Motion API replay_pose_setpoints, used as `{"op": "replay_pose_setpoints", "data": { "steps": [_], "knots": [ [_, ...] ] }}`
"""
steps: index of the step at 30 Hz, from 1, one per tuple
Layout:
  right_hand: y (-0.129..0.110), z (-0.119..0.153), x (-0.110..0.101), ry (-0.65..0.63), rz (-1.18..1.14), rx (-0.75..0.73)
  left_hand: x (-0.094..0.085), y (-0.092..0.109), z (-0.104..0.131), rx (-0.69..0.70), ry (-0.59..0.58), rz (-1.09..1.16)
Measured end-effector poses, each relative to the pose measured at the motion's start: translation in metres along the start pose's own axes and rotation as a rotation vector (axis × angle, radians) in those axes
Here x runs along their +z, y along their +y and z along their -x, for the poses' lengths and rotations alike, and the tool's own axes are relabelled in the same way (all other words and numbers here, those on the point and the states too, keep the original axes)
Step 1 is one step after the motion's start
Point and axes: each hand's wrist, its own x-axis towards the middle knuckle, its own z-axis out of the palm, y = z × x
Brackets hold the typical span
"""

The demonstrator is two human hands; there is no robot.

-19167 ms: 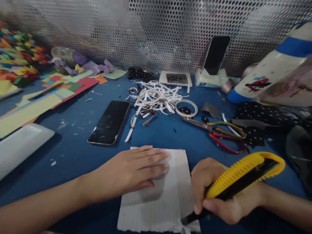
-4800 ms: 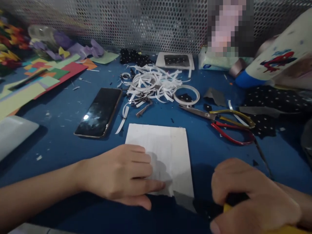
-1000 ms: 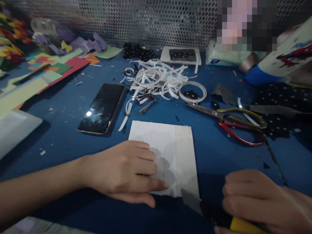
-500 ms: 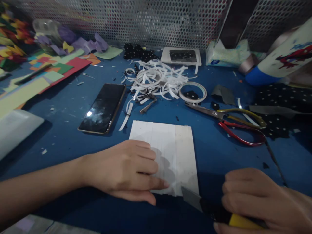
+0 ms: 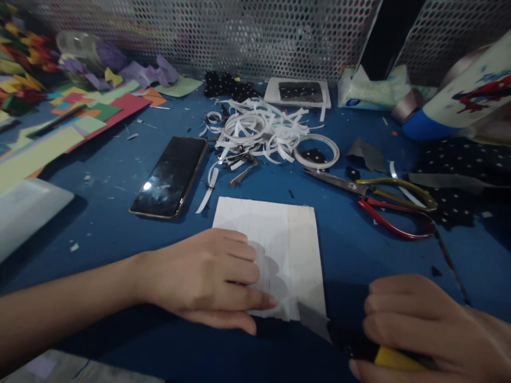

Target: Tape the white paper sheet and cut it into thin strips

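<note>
Blue table [image 5: 104, 229] — scissors [image 5: 359, 188] near board [image 5: 303, 250]

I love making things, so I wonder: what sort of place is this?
Probably a craft table, though I can't tell where: there are colored paper sheets, a pile of white strips, and a cutter knife in the right hand.

On the blue surface [image 5: 107, 234], a glossy black rectangular phone [image 5: 171, 175] lay at nine o'clock, tangled thin white strips [image 5: 275, 130] at twelve, red-and-yellow-handled metal scissors [image 5: 353, 186] at three.
</note>
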Motion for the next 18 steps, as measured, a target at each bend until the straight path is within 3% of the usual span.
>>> {"op": "replay_pose_setpoints", "data": {
  "steps": [8, 18],
  "knots": [
    [0.000, -0.005, -0.002, 0.057, -0.020, -0.085, 0.000, 0.000, 0.001, -0.005, -0.005, 0.019],
    [0.013, -0.010, -0.010, -0.072, -0.072, -0.200, 0.001, -0.001, 0.001, 0.007, -0.006, 0.011]
  ]
}}
